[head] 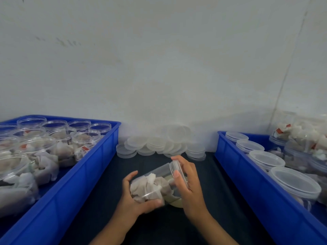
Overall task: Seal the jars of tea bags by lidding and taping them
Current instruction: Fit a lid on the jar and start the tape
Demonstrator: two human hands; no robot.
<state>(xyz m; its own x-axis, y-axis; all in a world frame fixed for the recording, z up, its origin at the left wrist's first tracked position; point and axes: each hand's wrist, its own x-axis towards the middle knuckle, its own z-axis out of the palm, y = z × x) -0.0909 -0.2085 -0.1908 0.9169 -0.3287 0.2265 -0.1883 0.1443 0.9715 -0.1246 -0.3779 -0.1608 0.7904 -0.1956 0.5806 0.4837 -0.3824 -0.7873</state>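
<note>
Head view shows, low in the centre of the frame, a clear jar (155, 184) of tea bags tipped on its side between both hands. The left hand (134, 197) cradles its base, fingers curled round the wall, likely to keep it from rolling. The right hand (187, 181) wraps its fingers over the lid (177, 171) at the mouth, which seems placed for pressing or twisting it home. A tape roll (174, 200), partly hidden, lies just beneath on the dark table (159, 225), handy for the taping step. Loose lids (159, 145) are stacked at centre against the wall. The blue crate (79, 175) at left holds open jars; the crate at right (247, 190) holds lidded ones.
</note>
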